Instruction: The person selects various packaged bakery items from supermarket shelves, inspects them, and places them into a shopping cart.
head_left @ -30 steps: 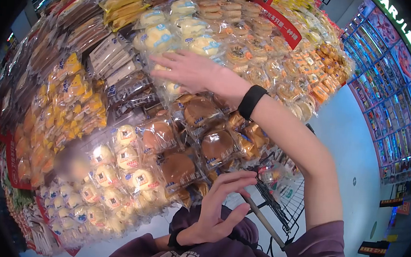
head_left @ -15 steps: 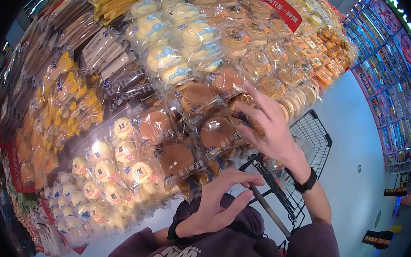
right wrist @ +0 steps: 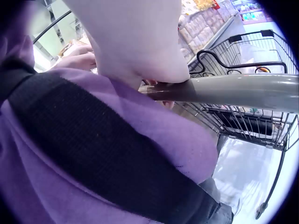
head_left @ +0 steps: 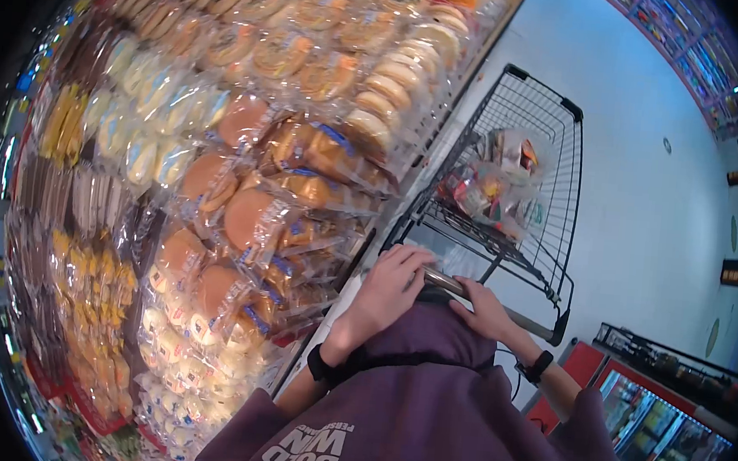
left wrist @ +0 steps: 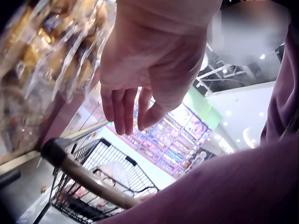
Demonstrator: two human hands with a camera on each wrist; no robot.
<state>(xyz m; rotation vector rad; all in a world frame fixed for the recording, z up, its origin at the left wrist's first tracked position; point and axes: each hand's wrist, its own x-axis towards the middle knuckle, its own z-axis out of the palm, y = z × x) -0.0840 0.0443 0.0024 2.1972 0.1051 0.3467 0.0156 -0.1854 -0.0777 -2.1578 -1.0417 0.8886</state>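
In the head view my right hand [head_left: 486,311] grips the bar of a shopping cart handle [head_left: 531,324]. The right wrist view has that hand [right wrist: 135,42] on the grey handle [right wrist: 243,91], with fingertips showing below it. My left hand [head_left: 389,286] is at the handle's left end, fingers loosely bent. Seen from the left wrist, this hand [left wrist: 149,65] holds nothing, its fingers hanging loose above the handle [left wrist: 96,184]. Plastic-wrapped items [head_left: 485,192] lie inside the black wire cart.
A display piled with bagged breads [head_left: 253,217] fills the left side, its edge close to the cart. Pale floor [head_left: 625,225] stretches to the right. A red-framed glass-front case [head_left: 657,426] stands at lower right, with lit shelves [head_left: 703,66] at upper right.
My right hand has come back from over the breads to the cart handle. My left hand has stayed near the handle. The view has turned toward the cart and floor.
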